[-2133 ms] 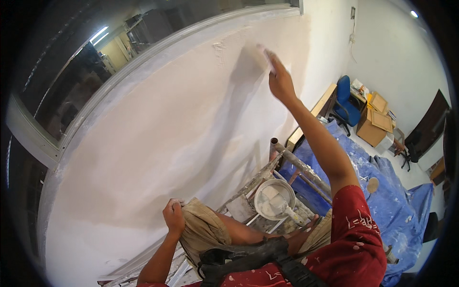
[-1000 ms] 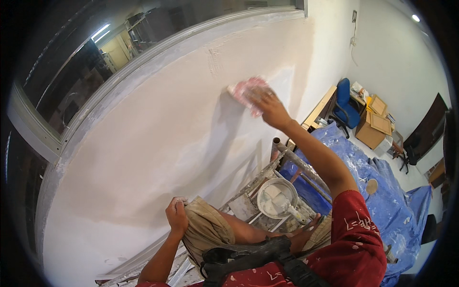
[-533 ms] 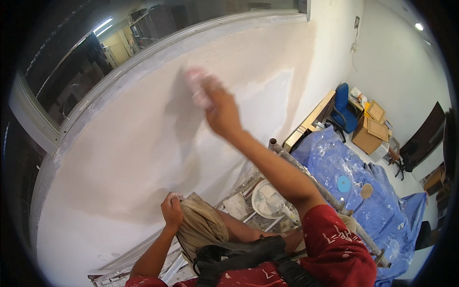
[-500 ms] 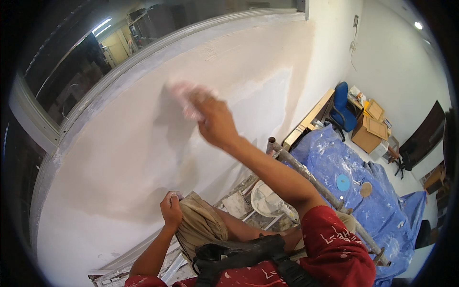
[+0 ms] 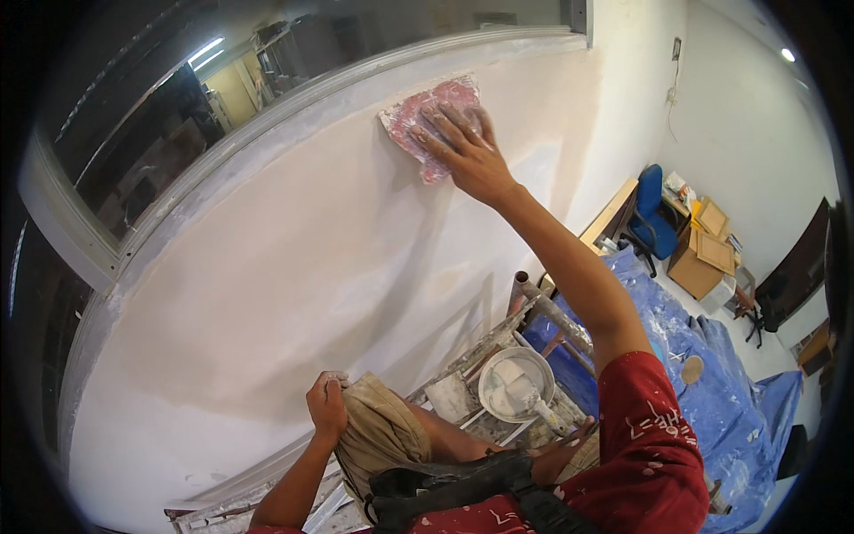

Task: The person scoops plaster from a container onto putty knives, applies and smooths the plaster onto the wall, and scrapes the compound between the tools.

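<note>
High on the pale plastered wall, my right hand presses a dusty red sheet that looks like sandpaper flat to the surface, just below the window frame. The fingers are spread over the sheet and the thumb is hidden. My left hand is curled closed beside my bent knee, touching the khaki shorts and close to the wall. White dust coats its fingertips, and I cannot make out whether anything is inside them.
Below me, a round bucket with white paste and a tool stands on the splattered scaffold platform. A metal scaffold pipe rises at the right. Beyond lie a blue tarp, a blue chair and cardboard boxes.
My right hand has swept the red sheet up and to the right along the wall, and its fingers now lie flatter. The left hand stays by the knee. The view has shifted slightly.
</note>
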Motion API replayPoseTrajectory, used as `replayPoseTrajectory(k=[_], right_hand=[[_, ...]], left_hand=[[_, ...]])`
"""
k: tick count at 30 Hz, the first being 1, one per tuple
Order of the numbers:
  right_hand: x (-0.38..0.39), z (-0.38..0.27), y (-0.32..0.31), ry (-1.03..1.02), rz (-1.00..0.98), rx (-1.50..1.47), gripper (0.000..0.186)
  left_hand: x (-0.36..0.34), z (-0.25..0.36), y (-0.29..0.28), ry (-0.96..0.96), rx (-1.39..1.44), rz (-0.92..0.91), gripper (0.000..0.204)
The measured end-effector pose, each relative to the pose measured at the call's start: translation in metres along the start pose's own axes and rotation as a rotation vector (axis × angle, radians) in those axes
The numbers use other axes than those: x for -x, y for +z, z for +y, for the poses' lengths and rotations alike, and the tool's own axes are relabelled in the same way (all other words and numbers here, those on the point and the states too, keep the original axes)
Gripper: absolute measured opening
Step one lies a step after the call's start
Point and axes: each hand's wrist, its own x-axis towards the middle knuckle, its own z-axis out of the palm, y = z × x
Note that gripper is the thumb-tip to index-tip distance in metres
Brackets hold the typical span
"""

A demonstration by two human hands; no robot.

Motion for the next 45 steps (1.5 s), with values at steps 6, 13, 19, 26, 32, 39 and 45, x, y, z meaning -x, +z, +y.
replayPoseTrajectory(k=[6, 13, 19, 26, 32, 39, 45], right_hand=[[0.082, -0.031, 0.001, -0.019, -0.288, -0.126, 0.07], [0.054, 0.012, -0.027, 0.658, 0.141, -0.367, 0.065], [-0.016, -0.031, 0.0, 0.785, 0.284, -0.447, 0.059], [0.001, -0.205, -0.057, 0.272, -0.068, -0.661, 0.06], [0.012, -0.039, -0.04, 0.065, 0.065, 0.004, 0.066], [-0.012, 0.002, 0.005, -0.045, 0.02, 0.006, 0.068], [0.087, -0.03, 0.003, -0.058, -0.186, -0.132, 0.066]], left_hand=[[0.0, -0.004, -0.002, 0.019, -0.013, -0.014, 0.029], [0.0, -0.017, -0.003, 0.106, -0.002, 0.029, 0.028], [-0.002, 0.003, -0.003, 0.06, -0.044, 0.012, 0.029], [0.006, -0.006, -0.011, 0.044, 0.022, 0.026, 0.029], [0.001, -0.006, -0.001, 0.037, 0.074, 0.042, 0.028], [0.0, 0.0, -0.003, -0.002, 0.034, 0.023, 0.029], [0.004, -0.002, -0.005, -0.005, 0.027, 0.0, 0.03]])
